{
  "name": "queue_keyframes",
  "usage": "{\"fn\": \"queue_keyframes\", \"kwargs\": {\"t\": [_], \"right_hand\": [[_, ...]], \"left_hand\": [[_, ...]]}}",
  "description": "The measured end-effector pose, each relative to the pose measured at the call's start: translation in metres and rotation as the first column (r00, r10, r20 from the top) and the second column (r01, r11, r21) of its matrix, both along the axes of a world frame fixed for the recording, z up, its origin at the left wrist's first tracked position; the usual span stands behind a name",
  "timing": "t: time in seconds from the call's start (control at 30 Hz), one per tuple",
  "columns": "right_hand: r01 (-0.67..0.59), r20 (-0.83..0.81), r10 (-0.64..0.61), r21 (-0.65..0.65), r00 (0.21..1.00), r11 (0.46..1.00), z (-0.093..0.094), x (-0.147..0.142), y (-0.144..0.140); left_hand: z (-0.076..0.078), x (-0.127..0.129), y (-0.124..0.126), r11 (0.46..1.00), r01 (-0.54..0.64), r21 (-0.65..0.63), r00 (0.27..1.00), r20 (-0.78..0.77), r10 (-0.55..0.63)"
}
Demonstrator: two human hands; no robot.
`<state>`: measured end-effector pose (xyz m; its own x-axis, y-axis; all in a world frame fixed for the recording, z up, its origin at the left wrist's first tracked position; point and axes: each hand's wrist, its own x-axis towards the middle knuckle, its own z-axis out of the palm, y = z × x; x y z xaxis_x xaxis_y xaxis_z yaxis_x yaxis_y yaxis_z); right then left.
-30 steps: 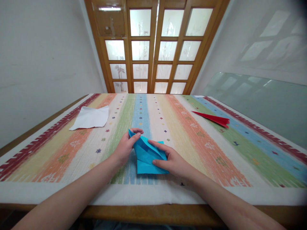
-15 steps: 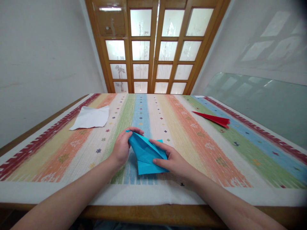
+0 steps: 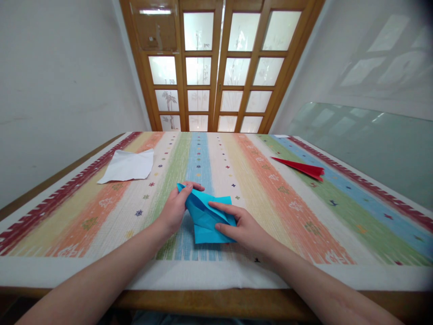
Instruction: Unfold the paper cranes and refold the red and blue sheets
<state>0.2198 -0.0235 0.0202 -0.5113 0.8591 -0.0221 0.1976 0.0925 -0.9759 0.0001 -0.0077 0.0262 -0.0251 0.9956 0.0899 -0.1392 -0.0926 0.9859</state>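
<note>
A partly folded sheet of blue paper [image 3: 205, 230] is held between my two hands over the near middle of the table. My left hand [image 3: 176, 205] pinches its pointed upper left end, thumb on top and fingers behind. Across the right side lies my right hand [image 3: 241, 223], gripping the paper with thumb and index finger on the upper face; its other fingers are hidden underneath. Creases and a raised fold run along the middle of the paper. Its lower left corner hangs toward me.
A striped tablecloth [image 3: 216, 275] covers the table. To the left lies a creased white paper [image 3: 130, 165]; a folded red paper [image 3: 301, 168], narrow and pointed, lies to the right. A glass panel [image 3: 368, 140] leans by the right wall, and wooden doors [image 3: 216, 67] stand beyond.
My left thumb has shifted slightly right over the pointed end of the blue paper. My right index finger has moved a little up and left, and the paper's lower edge has risen slightly.
</note>
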Motion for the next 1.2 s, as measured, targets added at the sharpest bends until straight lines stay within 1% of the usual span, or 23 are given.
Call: {"fn": "queue_keyframes", "kwargs": {"t": [0.1, 0.27, 0.4, 0.6, 0.67, 0.73, 0.8, 0.83, 0.87, 0.9, 0.97, 1.03, 1.2], "right_hand": [[0.002, 0.04, -0.005, 0.06, 0.999, 0.998, 0.0, 0.0, 0.0], [-0.027, 0.099, 0.013, 0.151, 0.995, 0.988, 0.003, 0.001, 0.0], [-0.035, 0.113, 0.018, 0.153, 0.993, 0.988, 0.004, 0.001, 0.0], [-0.013, 0.093, 0.002, 0.117, 0.996, 0.993, 0.004, 0.001, -0.001], [-0.002, 0.079, -0.006, 0.102, 0.997, 0.995, 0.005, 0.001, 0.0], [0.011, 0.067, -0.016, 0.086, 0.998, 0.996, 0.005, 0.001, 0.0], [0.02, 0.043, -0.023, 0.067, 0.999, 0.998, 0.007, 0.001, 0.001], [0.024, 0.029, -0.026, 0.059, 0.999, 0.998, 0.007, 0.001, 0.001], [0.024, 0.018, -0.025, 0.051, 1.0, 0.998, 0.008, 0.001, 0.001], [0.02, 0.012, -0.02, 0.045, 1.0, 0.999, 0.008, 0.0, 0.001], [0.007, 0.015, -0.008, 0.044, 1.0, 0.999, 0.009, 0.0, 0.001], [0.0, 0.033, -0.002, 0.06, 0.999, 0.998, 0.009, 0.0, 0.0], [0.014, 0.078, -0.022, 0.095, 0.997, 0.995, 0.005, 0.0, 0.0]], "left_hand": [[0.001, 0.0, 0.0, 0.999, -0.008, -0.039, 1.0, 0.018, 0.009], [0.004, 0.001, 0.001, 0.993, -0.058, -0.1, 0.992, 0.105, 0.069], [0.003, 0.001, 0.005, 0.986, -0.099, -0.133, 0.978, 0.169, 0.121], [0.003, 0.0, 0.008, 0.982, -0.089, -0.167, 0.98, 0.16, 0.116], [0.003, -0.001, 0.007, 0.989, -0.042, -0.145, 0.984, 0.164, 0.066], [0.002, -0.002, 0.006, 0.99, 0.066, -0.121, 0.986, 0.161, -0.046], [-0.001, -0.003, 0.004, 0.974, 0.19, -0.123, 0.976, 0.131, -0.174], [-0.002, -0.003, 0.004, 0.966, 0.223, -0.129, 0.972, 0.106, -0.21], [-0.004, -0.003, 0.003, 0.964, 0.226, -0.137, 0.973, 0.079, -0.217], [-0.006, -0.002, 0.003, 0.968, 0.207, -0.142, 0.978, 0.053, -0.201], [-0.009, 0.0, 0.002, 0.98, 0.135, -0.149, 0.991, 0.028, -0.132], [-0.009, 0.003, 0.002, 0.982, 0.083, -0.169, 0.996, 0.049, -0.075], [-0.005, 0.009, 0.001, 0.978, 0.057, -0.202, 0.992, 0.118, -0.033]]}}
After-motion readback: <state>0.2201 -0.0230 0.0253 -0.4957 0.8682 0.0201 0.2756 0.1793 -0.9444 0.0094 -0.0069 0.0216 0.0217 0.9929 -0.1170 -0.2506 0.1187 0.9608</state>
